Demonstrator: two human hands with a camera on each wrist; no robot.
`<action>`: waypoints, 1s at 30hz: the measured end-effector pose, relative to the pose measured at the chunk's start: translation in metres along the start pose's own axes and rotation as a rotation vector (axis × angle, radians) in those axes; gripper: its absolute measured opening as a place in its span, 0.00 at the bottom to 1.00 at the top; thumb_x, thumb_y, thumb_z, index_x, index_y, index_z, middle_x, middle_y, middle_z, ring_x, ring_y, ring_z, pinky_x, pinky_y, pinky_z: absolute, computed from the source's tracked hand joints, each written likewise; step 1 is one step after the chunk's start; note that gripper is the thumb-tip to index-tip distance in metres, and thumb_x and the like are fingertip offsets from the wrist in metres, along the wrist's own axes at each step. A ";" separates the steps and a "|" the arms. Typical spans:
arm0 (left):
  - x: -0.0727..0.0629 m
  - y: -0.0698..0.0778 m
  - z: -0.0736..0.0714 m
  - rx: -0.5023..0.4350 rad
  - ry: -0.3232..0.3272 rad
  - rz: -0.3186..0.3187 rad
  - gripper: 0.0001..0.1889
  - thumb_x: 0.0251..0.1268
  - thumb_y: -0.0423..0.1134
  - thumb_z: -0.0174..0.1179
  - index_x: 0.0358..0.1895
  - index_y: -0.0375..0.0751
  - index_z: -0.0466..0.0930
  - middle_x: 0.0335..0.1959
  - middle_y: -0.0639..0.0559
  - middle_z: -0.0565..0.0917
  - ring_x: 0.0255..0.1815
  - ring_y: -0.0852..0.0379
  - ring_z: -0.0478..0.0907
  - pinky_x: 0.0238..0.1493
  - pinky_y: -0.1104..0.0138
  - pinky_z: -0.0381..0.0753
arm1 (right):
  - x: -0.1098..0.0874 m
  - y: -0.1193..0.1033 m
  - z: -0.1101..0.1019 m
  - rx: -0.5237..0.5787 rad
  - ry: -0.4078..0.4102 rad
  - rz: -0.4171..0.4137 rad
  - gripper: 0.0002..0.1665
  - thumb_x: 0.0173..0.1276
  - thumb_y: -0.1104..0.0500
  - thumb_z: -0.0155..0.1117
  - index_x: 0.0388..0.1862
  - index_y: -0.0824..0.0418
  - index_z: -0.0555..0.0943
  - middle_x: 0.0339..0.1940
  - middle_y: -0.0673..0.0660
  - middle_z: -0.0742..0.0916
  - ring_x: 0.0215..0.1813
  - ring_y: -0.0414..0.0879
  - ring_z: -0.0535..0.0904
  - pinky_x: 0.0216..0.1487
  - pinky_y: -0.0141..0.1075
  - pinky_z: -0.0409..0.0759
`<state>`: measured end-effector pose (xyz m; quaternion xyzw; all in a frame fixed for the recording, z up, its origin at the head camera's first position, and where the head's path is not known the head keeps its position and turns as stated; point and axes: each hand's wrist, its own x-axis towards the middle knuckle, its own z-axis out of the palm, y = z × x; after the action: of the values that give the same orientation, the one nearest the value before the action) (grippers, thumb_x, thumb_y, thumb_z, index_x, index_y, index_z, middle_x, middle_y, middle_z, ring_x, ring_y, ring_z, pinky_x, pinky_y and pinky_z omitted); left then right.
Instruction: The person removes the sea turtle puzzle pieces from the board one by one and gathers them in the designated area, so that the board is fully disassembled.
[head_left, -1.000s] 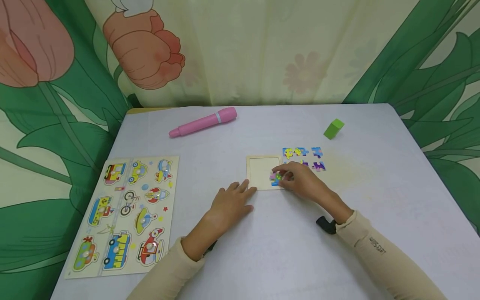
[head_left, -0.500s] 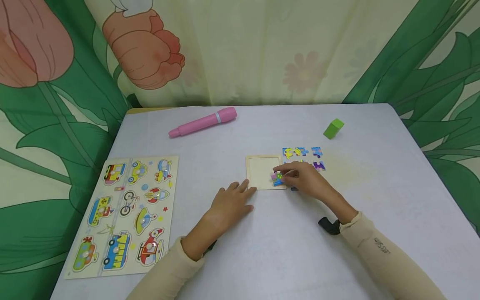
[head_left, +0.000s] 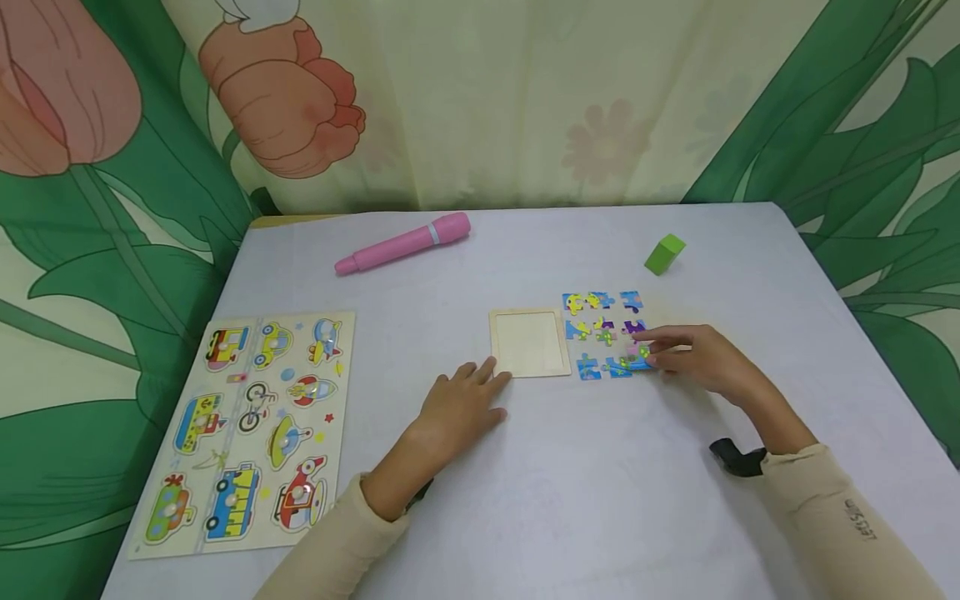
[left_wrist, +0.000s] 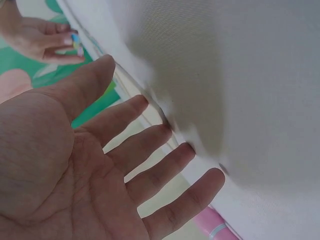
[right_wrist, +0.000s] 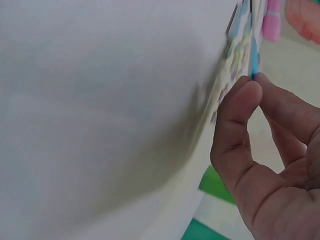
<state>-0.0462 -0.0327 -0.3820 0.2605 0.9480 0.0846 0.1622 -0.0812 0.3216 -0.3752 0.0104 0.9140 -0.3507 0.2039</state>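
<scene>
My right hand [head_left: 693, 357] pinches a small colourful jigsaw piece [head_left: 640, 358] between thumb and fingertips, over the lower right of the loose pieces. In the right wrist view the jigsaw piece [right_wrist: 254, 57] appears edge-on as a thin blue strip. Several other jigsaw pieces [head_left: 588, 367] lie in rough rows on the table, right beside a square wooden puzzle frame [head_left: 529, 343] with a bare inside. My left hand [head_left: 459, 410] rests with spread fingers, its fingertips at the frame's lower left corner. The left wrist view shows the left hand's [left_wrist: 90, 160] palm, holding nothing.
A large peg puzzle board [head_left: 247, 433] with vehicle pictures lies on the left of the white table [head_left: 570, 500]. At the back lie a pink pen-shaped toy [head_left: 402, 243] and, further right, a green block [head_left: 664, 254]. A patterned curtain [head_left: 480, 100] hangs behind.
My right hand has lifted the jigsaw piece out of the frame and carried it right, to the loose pieces. My left hand stays at the frame's corner.
</scene>
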 end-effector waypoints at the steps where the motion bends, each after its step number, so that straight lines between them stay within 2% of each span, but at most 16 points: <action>1: 0.000 0.000 0.000 -0.002 -0.001 -0.002 0.29 0.76 0.50 0.61 0.75 0.48 0.71 0.78 0.45 0.67 0.74 0.44 0.67 0.62 0.45 0.75 | -0.001 0.003 -0.002 -0.010 -0.004 0.010 0.25 0.75 0.60 0.65 0.69 0.59 0.80 0.59 0.69 0.82 0.43 0.51 0.84 0.43 0.40 0.82; 7: 0.000 0.000 -0.001 -0.020 -0.014 -0.015 0.29 0.76 0.51 0.60 0.76 0.48 0.70 0.78 0.45 0.66 0.75 0.44 0.66 0.63 0.45 0.74 | -0.002 0.008 -0.004 -0.066 -0.012 0.027 0.24 0.74 0.61 0.66 0.68 0.63 0.80 0.52 0.69 0.83 0.36 0.48 0.81 0.35 0.40 0.77; 11: 0.000 0.001 -0.002 -0.023 -0.019 -0.019 0.29 0.76 0.51 0.60 0.76 0.48 0.70 0.78 0.46 0.65 0.75 0.44 0.65 0.63 0.45 0.74 | -0.002 0.005 -0.001 -0.086 0.010 0.029 0.24 0.74 0.63 0.65 0.67 0.64 0.80 0.49 0.67 0.84 0.35 0.49 0.80 0.32 0.39 0.77; 22: 0.000 0.002 -0.001 -0.028 -0.025 -0.037 0.29 0.76 0.51 0.60 0.76 0.49 0.70 0.79 0.46 0.65 0.76 0.43 0.65 0.65 0.44 0.73 | -0.004 -0.002 0.002 -0.175 0.053 0.025 0.23 0.74 0.64 0.63 0.66 0.65 0.81 0.50 0.71 0.85 0.40 0.54 0.79 0.33 0.39 0.77; 30: 0.000 0.002 0.002 -0.043 -0.019 -0.037 0.30 0.76 0.52 0.60 0.76 0.48 0.69 0.79 0.46 0.64 0.76 0.43 0.64 0.65 0.44 0.72 | -0.006 0.002 0.008 -0.192 0.091 -0.018 0.21 0.72 0.68 0.62 0.63 0.68 0.81 0.44 0.66 0.86 0.36 0.51 0.76 0.31 0.39 0.75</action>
<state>-0.0446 -0.0305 -0.3838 0.2400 0.9490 0.0996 0.1786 -0.0723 0.3193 -0.3794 -0.0016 0.9518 -0.2624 0.1591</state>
